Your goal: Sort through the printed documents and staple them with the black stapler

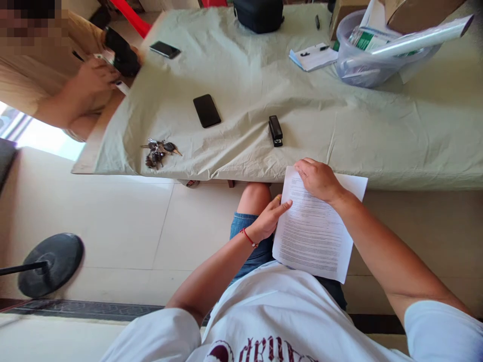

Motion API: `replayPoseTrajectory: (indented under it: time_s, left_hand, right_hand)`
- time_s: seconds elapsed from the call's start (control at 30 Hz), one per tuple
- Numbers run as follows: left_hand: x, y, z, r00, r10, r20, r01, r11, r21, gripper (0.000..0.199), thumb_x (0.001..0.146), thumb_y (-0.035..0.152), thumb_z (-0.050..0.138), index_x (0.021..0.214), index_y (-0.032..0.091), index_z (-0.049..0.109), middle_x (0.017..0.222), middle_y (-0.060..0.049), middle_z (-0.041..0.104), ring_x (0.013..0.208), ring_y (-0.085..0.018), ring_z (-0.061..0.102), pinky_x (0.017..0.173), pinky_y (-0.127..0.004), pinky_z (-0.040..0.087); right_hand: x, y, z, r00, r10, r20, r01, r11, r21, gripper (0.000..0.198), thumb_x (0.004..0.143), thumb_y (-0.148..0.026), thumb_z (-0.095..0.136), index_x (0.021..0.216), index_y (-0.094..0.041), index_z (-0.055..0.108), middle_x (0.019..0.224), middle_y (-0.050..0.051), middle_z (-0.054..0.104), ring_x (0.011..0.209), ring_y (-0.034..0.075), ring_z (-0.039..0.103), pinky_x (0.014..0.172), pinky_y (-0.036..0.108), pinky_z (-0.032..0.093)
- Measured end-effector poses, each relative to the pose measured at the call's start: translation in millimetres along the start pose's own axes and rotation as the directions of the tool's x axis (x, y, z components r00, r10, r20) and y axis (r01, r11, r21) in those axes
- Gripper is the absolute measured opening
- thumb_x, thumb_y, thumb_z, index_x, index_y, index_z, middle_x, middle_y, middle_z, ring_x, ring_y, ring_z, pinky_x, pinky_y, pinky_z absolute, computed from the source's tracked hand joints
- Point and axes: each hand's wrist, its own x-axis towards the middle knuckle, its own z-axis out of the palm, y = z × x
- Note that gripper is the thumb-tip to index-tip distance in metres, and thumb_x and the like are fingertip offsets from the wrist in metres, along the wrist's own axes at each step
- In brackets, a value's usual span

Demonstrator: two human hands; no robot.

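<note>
Printed sheets of paper lie over my lap, just in front of the table's near edge. My left hand grips their left edge, thumb on top and the other fingers hidden underneath. At the top left corner, my right hand is closed on the sheets with its fingers curled over the edge. How many sheets there are I cannot tell. A black stapler rests on the table beyond the paper, touched by neither hand.
On the cloth-covered table lie keys, a black phone and another phone. Farther back are a black case, a notepad and a filled plastic tub. Another person sits at the left.
</note>
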Motion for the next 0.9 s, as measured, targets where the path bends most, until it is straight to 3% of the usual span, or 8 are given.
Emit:
replayPoseTrajectory:
  time_s: [0.07, 0.13, 0.4, 0.5, 0.6, 0.67, 0.73, 0.9]
  left_hand:
    - [-10.3, -14.5, -5.5, 0.982, -0.178, 0.055, 0.180, 0.983, -0.022, 0.058, 0.073, 0.061, 0.092, 0.106, 0.015, 0.075, 0.103, -0.013, 0.078, 0.099, -0.029, 0.072, 0.097, -0.045, 0.054]
    - [-17.3, -29.9, -11.2, 0.971, -0.240, 0.014, 0.240, 0.971, 0.009, 0.060, 0.070, 0.063, 0.093, 0.096, 0.012, 0.078, 0.097, -0.015, 0.079, 0.094, -0.029, 0.073, 0.097, -0.045, 0.053]
    - [-16.8, -41.6, -24.4, 0.980, -0.113, -0.164, 0.117, 0.993, 0.011, 0.059, 0.070, 0.066, 0.092, 0.093, 0.013, 0.081, 0.092, -0.012, 0.080, 0.090, -0.029, 0.074, 0.092, -0.043, 0.054]
    - [-17.6, -40.5, -27.8, 0.970, -0.127, -0.208, 0.118, 0.992, -0.053, 0.061, 0.065, 0.064, 0.095, 0.094, 0.012, 0.081, 0.094, -0.012, 0.081, 0.092, -0.029, 0.074, 0.094, -0.044, 0.054]
    - [-18.8, -44.4, -28.9, 0.961, -0.155, -0.228, 0.130, 0.984, -0.118, 0.062, 0.062, 0.062, 0.097, 0.095, 0.012, 0.082, 0.093, -0.012, 0.081, 0.093, -0.030, 0.074, 0.093, -0.044, 0.054]
    - [-18.9, -47.3, -28.6, 0.957, -0.178, -0.229, 0.143, 0.977, -0.159, 0.061, 0.060, 0.060, 0.098, 0.095, 0.013, 0.082, 0.093, -0.012, 0.081, 0.091, -0.028, 0.074, 0.092, -0.043, 0.055]
    - [-18.5, -49.2, -28.3, 0.956, -0.194, -0.219, 0.154, 0.970, -0.188, 0.060, 0.060, 0.059, 0.099, 0.094, 0.012, 0.082, 0.093, -0.012, 0.081, 0.090, -0.028, 0.074, 0.089, -0.042, 0.055]
    - [-16.4, -51.1, -28.3, 0.952, -0.213, -0.221, 0.165, 0.963, -0.215, 0.058, 0.060, 0.055, 0.100, 0.094, 0.011, 0.081, 0.093, -0.013, 0.081, 0.087, -0.028, 0.075, 0.086, -0.041, 0.056]
  right_hand:
    - [9.2, 3.7, 2.2, 1.000, 0.003, -0.008, -0.003, 1.000, -0.014, 0.032, 0.106, -0.024, 0.041, 0.104, -0.018, 0.072, 0.103, 0.011, 0.073, 0.085, 0.024, 0.063, 0.070, 0.034, 0.039]
    - [17.3, 4.9, 6.4, 1.000, -0.010, 0.006, 0.010, 1.000, -0.024, 0.033, 0.107, -0.025, 0.040, 0.105, -0.018, 0.072, 0.104, 0.012, 0.072, 0.087, 0.025, 0.063, 0.073, 0.035, 0.041]
    - [-4.1, 16.4, 26.0, 0.968, -0.131, -0.215, 0.119, 0.991, -0.065, 0.037, 0.099, -0.015, 0.048, 0.131, -0.020, 0.065, 0.140, 0.017, 0.062, 0.132, 0.033, 0.055, 0.112, 0.052, 0.044]
    - [-44.3, 32.9, 36.2, 0.945, 0.017, -0.326, -0.029, 0.999, -0.032, 0.037, 0.097, -0.019, 0.052, 0.132, -0.019, 0.063, 0.142, 0.021, 0.059, 0.135, 0.037, 0.053, 0.115, 0.061, 0.043]
    - [-94.3, 50.0, 49.9, 0.867, 0.277, -0.415, -0.267, 0.960, 0.082, 0.046, 0.094, -0.033, 0.060, 0.137, -0.016, 0.059, 0.147, 0.027, 0.055, 0.136, 0.042, 0.053, 0.111, 0.067, 0.046]
    - [-125.6, 56.0, 57.7, 0.783, 0.484, -0.391, -0.421, 0.875, 0.241, 0.059, 0.090, -0.047, 0.065, 0.139, -0.016, 0.057, 0.141, 0.026, 0.059, 0.125, 0.040, 0.062, 0.101, 0.063, 0.054]
    - [-150.3, 54.6, 61.9, 0.687, 0.685, -0.243, -0.553, 0.709, 0.437, 0.064, 0.086, -0.058, 0.069, 0.136, -0.018, 0.060, 0.116, 0.018, 0.071, 0.098, 0.033, 0.070, 0.085, 0.056, 0.061]
    - [-175.0, 30.3, 56.4, 0.618, 0.758, 0.207, -0.557, 0.237, 0.796, 0.053, 0.077, -0.071, 0.081, 0.101, -0.025, 0.072, 0.091, 0.007, 0.078, 0.083, 0.029, 0.075, 0.079, 0.044, 0.064]
